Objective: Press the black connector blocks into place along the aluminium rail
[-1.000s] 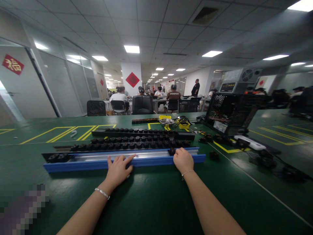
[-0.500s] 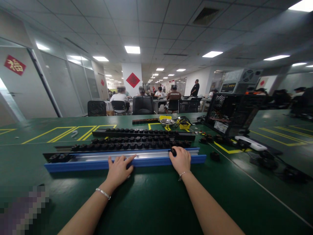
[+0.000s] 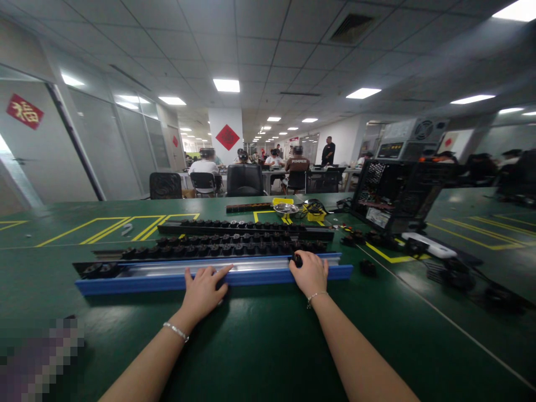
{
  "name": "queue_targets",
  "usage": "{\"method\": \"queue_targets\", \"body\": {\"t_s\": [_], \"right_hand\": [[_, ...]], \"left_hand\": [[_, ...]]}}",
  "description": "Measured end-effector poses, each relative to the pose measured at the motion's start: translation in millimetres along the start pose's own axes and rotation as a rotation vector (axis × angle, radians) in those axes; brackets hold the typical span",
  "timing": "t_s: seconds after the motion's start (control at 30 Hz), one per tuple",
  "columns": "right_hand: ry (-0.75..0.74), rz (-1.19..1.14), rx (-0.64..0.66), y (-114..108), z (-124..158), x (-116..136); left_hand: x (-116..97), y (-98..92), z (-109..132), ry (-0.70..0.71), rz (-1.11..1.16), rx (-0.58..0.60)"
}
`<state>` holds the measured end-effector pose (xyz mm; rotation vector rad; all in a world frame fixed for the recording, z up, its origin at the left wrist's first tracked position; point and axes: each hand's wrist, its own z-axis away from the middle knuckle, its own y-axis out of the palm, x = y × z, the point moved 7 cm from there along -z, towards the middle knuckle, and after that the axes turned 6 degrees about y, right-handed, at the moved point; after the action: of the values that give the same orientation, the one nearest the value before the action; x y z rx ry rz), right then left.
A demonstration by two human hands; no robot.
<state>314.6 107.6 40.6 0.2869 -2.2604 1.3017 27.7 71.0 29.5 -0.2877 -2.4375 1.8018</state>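
Observation:
A long blue and silver rail (image 3: 151, 277) lies across the green table in front of me. My left hand (image 3: 204, 289) rests flat on its front edge, fingers spread, holding it down. My right hand (image 3: 309, 273) sits on the rail further right, fingers curled round a small black roller piece (image 3: 296, 260) in the rail's channel. A few more black pieces (image 3: 98, 269) sit at the rail's left end. Behind it lie two black rails (image 3: 234, 237) filled with rows of black pieces.
An open black computer case (image 3: 391, 192) stands at the right, with a white device (image 3: 429, 244) and loose black parts (image 3: 367, 267) near it. A metal bowl (image 3: 285, 208) and yellow items sit further back. Several people sit at desks in the distance.
My right hand slid a little to the left along the rail and closed round the black piece. My left hand stayed put.

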Motion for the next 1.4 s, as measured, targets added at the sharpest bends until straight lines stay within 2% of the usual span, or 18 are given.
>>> {"method": "queue_targets", "body": {"t_s": [0.57, 0.8, 1.17, 1.4], "right_hand": [[-0.004, 0.023, -0.013, -3.3, -3.3, -0.9], [0.038, 0.039, -0.012, -10.1, -12.7, -17.6], [0.063, 0.061, -0.090, -12.5, -16.2, -30.3], [0.081, 0.058, -0.088, -14.8, -18.0, -35.4]], "left_hand": [[0.5, 0.4, -0.3, -0.007, 0.008, 0.008], [1.4, 1.4, -0.8, 0.006, 0.006, -0.006], [1.4, 1.5, -0.6, 0.000, 0.014, 0.006], [1.5, 1.9, -1.2, 0.005, 0.006, 0.003]]}}
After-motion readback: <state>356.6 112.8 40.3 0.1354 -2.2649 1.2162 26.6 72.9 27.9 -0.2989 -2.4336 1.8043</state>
